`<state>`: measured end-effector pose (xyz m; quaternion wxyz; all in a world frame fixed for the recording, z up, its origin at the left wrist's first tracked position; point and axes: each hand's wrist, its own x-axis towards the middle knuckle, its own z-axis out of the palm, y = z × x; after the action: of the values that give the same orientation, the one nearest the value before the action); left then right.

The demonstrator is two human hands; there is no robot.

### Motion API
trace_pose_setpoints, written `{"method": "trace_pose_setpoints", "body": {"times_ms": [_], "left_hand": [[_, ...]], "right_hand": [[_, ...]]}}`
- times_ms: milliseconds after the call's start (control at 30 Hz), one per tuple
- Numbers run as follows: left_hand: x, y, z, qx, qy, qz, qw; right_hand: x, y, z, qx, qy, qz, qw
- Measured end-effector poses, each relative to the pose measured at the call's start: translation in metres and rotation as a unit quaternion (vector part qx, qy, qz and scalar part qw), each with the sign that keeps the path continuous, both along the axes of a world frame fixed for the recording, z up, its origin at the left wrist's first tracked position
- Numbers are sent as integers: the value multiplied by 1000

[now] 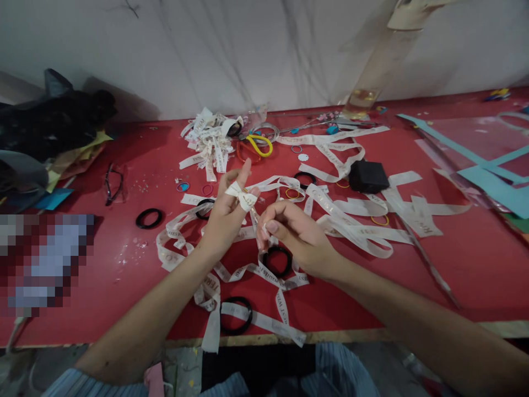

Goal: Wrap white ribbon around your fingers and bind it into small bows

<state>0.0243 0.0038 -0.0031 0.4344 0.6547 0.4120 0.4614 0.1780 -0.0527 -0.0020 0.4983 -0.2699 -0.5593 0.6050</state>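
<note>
A small white ribbon bow (242,196) sits at the thumb and fingers of my left hand (225,223), which is closed on it with the fingertips pointing up. Close by on the right, my right hand (301,234) is closed in a pinch. A bit of white ribbon (265,227) shows at its fingertips, partly hidden by the fingers. Long printed white ribbon (243,271) lies in loops on the red table beneath both hands. One black ring (278,261) lies just below my right hand, and another black ring (236,315) is nearer the table edge.
A heap of cut ribbon (209,138) lies at the back beside scissors (259,145) with red and yellow handles. A black block (367,176) rests on ribbon to the right. Glasses (113,183) and a black ring (149,219) lie left. A clear container (362,102) stands against the wall.
</note>
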Motion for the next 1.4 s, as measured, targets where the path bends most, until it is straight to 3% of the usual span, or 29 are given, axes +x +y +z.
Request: {"method": "trace_pose_setpoints", "body": {"times_ms": [133,367,733,833,1000,1133,1267,1400], "left_hand": [[-4,0,10,76,74,-8,994],[-8,-2,9,148,79,-151,974],[-7,-3,7,118,120,-247,954],[-7,-3,5,154,138,-241,948],[-7,-2,2,215,217,-151,940],[-7,-2,4,234,193,-186,935],[-8,-1,4,206,163,-232,937],[-8,1,2,203,135,-226,943]], "right_hand": [[-1,-1,3,-42,23,-2,999],[0,10,-2,-173,88,-33,980],[1,10,-5,-225,102,51,968],[2,12,-6,-228,108,54,966],[4,14,-1,-261,129,62,955],[4,14,3,-286,160,78,942],[5,13,3,-303,179,91,931],[5,14,-2,-253,127,60,957]]}}
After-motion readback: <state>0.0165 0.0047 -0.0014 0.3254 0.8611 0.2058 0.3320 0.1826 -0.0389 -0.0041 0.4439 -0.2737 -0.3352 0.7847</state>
